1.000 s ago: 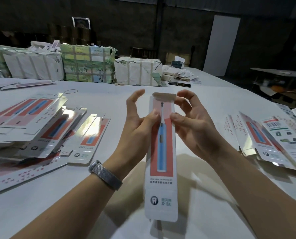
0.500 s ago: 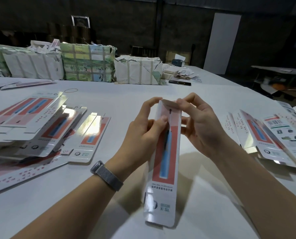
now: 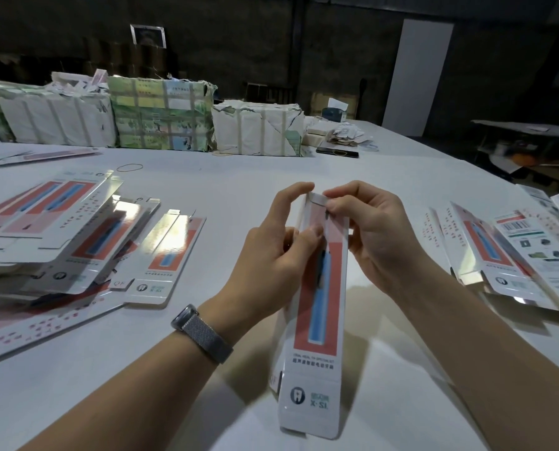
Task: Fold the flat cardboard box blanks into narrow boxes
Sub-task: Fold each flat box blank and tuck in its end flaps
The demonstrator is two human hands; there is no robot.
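Our left hand [image 3: 271,255] and right hand [image 3: 372,236] both grip the far end of the box [image 3: 319,307], held above the tabletop [image 3: 239,177] between the two piles of blanks [image 3: 60,236]. A second ago its top flap [image 3: 319,199] stood open and upright; now our fingertips have bent it down over the end. We judge this end nearly closed, with tucking left and the near end open.

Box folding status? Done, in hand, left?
Done: none clearly; whether the pile at right is folded is unclear. In hand: one narrow box, left hand holding its side, right hand pinching the top flap. Left: flat blanks stacked at left.
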